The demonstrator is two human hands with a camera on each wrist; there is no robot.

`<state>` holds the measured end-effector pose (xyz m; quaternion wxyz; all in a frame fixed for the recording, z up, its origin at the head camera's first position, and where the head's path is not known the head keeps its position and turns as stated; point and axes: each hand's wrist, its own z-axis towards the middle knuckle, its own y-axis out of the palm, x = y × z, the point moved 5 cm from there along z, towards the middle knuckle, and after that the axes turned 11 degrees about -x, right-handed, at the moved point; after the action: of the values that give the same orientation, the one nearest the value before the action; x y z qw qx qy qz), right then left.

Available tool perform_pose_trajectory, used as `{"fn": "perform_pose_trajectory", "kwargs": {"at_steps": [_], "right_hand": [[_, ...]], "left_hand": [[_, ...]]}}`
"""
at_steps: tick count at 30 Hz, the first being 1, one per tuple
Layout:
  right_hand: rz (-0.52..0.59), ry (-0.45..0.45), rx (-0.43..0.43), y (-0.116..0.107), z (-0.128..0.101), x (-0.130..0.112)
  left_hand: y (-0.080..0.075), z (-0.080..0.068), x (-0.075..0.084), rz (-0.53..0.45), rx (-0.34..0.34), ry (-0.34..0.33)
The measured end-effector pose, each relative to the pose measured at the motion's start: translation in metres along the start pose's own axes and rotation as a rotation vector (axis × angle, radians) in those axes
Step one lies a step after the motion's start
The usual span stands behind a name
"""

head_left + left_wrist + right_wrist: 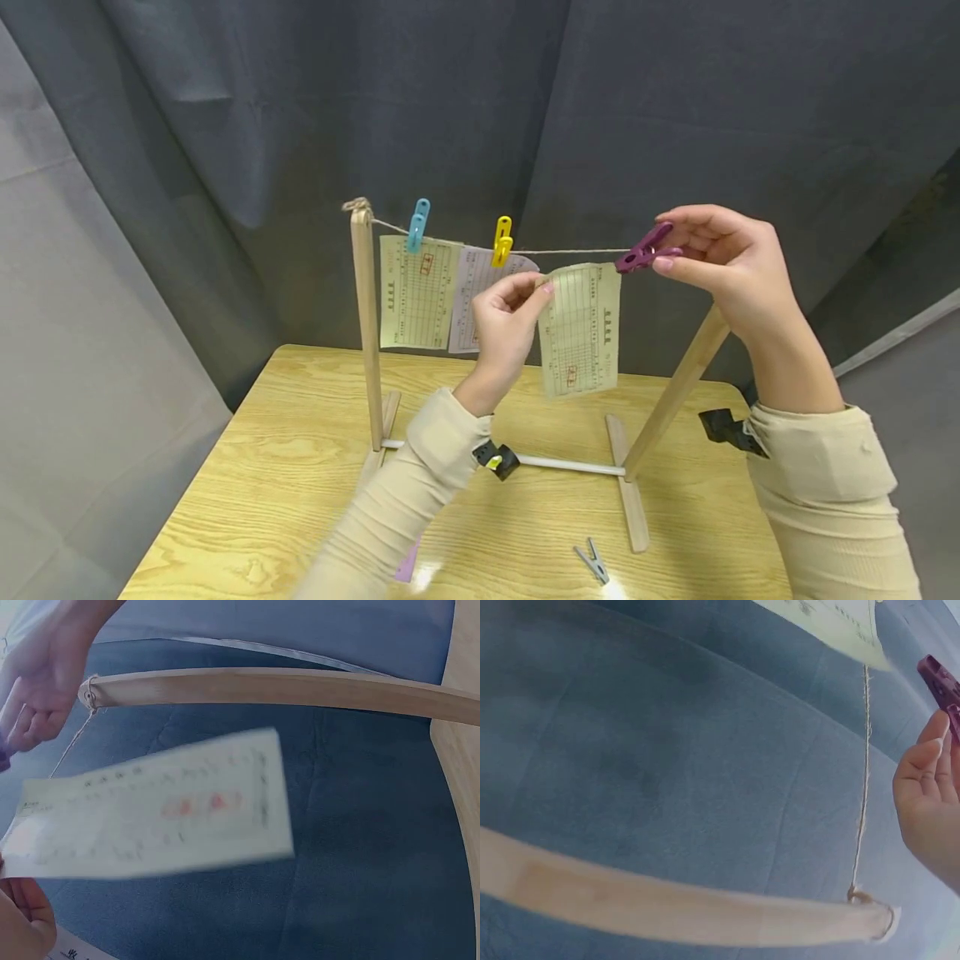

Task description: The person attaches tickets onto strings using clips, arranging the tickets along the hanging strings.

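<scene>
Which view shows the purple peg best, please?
The head view: the whole purple peg shows there, pinched by the right hand at the string. The right wrist view catches only its tip at the frame edge; the left wrist view shows just a dark sliver at the left edge.

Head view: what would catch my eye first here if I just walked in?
A small wooden rack with a string stands on the table, two slips pegged to it by a blue peg and a yellow peg. At the string's right end, the right hand pinches a purple peg while the left hand holds a third slip up to the string. A grey peg lies on the table near the front edge.
</scene>
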<state>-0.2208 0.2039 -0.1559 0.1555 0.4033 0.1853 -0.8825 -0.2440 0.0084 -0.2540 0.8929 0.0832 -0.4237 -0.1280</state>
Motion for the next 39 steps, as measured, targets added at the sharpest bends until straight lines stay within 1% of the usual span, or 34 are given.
{"fn": "perform_pose_trajectory", "kwargs": {"at_steps": [6, 10, 12, 18, 22, 27, 32, 33, 39], "right_hand": [[-0.027, 0.089, 0.034, 0.003, 0.014, 0.001], [-0.039, 0.146, 0.047, 0.003, 0.022, 0.002], [-0.035, 0.167, 0.043, 0.003, 0.026, 0.004], [0.014, 0.158, 0.007, 0.005, 0.039, 0.006], [0.018, 0.171, 0.023, 0.005, 0.046, 0.008], [-0.034, 0.220, 0.049, 0.003, 0.053, 0.011], [-0.086, 0.270, 0.057, 0.001, 0.057, 0.012], [-0.106, 0.281, 0.052, 0.001, 0.057, 0.013], [-0.266, 0.358, -0.006, 0.004, 0.062, 0.015]], "left_hand": [[0.003, 0.001, 0.001, 0.050, 0.012, -0.012], [0.002, 0.001, 0.000, 0.052, 0.031, -0.027], [0.002, 0.001, -0.001, 0.058, 0.046, -0.024], [0.000, 0.003, -0.005, 0.100, 0.084, 0.017], [0.000, 0.006, -0.006, 0.126, 0.093, 0.036], [0.000, 0.008, -0.007, 0.143, 0.085, 0.040], [0.000, 0.008, -0.007, 0.135, 0.085, 0.040], [0.000, 0.007, -0.003, 0.134, 0.089, 0.036], [0.002, 0.007, -0.002, 0.180, 0.086, 0.085]]}}
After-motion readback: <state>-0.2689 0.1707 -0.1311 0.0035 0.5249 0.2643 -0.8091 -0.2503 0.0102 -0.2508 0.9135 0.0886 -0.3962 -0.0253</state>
